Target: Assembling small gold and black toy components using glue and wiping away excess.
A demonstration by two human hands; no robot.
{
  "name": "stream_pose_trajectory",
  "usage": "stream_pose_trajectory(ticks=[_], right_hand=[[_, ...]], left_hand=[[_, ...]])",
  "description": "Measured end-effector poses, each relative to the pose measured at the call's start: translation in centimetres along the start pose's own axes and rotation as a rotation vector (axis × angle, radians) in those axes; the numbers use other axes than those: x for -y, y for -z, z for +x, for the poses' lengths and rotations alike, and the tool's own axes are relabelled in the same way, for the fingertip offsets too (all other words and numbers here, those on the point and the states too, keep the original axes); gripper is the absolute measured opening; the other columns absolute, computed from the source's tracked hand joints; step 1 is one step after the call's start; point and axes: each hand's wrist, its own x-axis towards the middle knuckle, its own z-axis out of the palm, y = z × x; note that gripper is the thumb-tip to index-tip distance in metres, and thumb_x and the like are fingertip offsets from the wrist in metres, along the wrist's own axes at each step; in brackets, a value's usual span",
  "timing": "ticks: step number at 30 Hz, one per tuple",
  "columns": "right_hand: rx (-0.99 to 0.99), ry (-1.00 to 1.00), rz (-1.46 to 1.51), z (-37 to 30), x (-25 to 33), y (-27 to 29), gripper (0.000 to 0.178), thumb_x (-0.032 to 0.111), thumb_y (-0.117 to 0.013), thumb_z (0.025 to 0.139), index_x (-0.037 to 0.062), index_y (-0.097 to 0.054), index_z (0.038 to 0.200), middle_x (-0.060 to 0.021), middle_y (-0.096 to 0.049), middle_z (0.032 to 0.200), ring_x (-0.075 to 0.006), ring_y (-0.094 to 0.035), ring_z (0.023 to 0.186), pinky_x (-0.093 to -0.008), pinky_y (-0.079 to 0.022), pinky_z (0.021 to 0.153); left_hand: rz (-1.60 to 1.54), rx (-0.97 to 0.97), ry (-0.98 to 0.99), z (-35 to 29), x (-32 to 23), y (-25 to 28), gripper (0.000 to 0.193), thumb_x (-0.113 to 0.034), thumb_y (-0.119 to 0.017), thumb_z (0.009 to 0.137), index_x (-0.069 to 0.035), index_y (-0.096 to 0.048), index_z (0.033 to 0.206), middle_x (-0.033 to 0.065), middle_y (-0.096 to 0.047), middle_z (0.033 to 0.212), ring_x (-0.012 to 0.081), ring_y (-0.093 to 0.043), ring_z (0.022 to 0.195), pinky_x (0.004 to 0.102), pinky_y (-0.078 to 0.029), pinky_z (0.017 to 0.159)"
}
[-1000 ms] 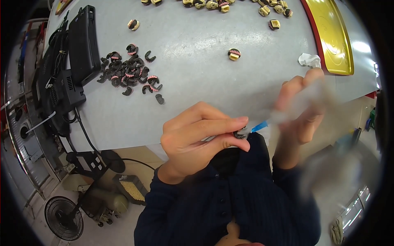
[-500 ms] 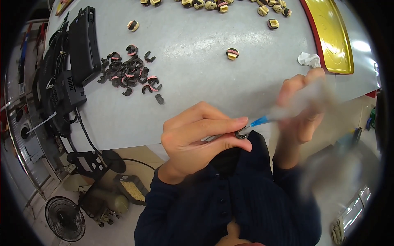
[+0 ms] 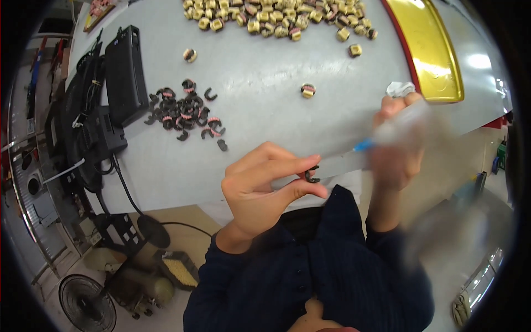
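One gap is separating dark arc (image 3: pixel 311 179) from blue tip (image 3: pixel 363 145)

Head view: A person's left hand (image 3: pixel 257 182) is pinching the arc, a small C-shaped piece, between thumb and forefinger near the table's front edge. The arc is sitting at the very ends of those fingers, its long axis running from forefinger to thumb, its open side apparently facing right. The left hand is the nearer one, already touching it. Up and to the right, the blue tip is slanting down toward the arc without meeting it, projecting from a pale dispenser (image 3: pixel 402 123). The right hand (image 3: pixel 395 157) is curling its fingers around that dispenser, though blur is hiding exactly where each one is pressing.

Below and beyond, the grey table (image 3: pixel 260 110) is bearing a pile (image 3: pixel 188 110) of similar arcs to the left, a heap (image 3: pixel 271 16) of yellow-and-dark pieces along the far side, and a lone piece (image 3: pixel 308 91) lying between heap and hands. A gold, red-edged tray (image 3: pixel 437 50) is resting at right, a crumpled tissue (image 3: pixel 399 88) lying beside it. A black box (image 3: pixel 126 77) is lining the left, and a fan (image 3: pixel 87 304) is standing off the table, lower left.
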Motion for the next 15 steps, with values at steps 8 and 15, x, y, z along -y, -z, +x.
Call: stream_pose_trajectory(ticks=[8, 15], right_hand=[[0.173, 0.164, -0.626, 3.0, 0.7, 1.6, 0.033, -0.009, -0.059, 0.077, 0.0032, -0.04, 0.1, -0.0134, -0.053, 0.1, -0.0203, -0.058, 0.089, -0.0313, -0.048, 0.081], [0.259, -0.017, -0.772, 4.9, 1.1, 1.2, 0.036, -0.007, -0.063, 0.076, 0.001, -0.044, 0.106, -0.0133, -0.057, 0.109, -0.0204, -0.058, 0.097, -0.031, -0.047, 0.084]], left_hand=[[-0.058, 0.0, 0.043, 0.0, -0.3, 0.1, 0.032, 0.009, -0.074, 0.065, 0.005, -0.066, 0.097, 0.0087, -0.057, 0.081, 0.0153, -0.058, 0.072, 0.0247, -0.05, 0.063], [-0.091, -0.002, 0.108, -0.5, -0.4, 0.3, 0.033, 0.012, -0.07, 0.068, 0.004, -0.065, 0.099, 0.0088, -0.057, 0.083, 0.0151, -0.057, 0.074, 0.0248, -0.049, 0.067]])
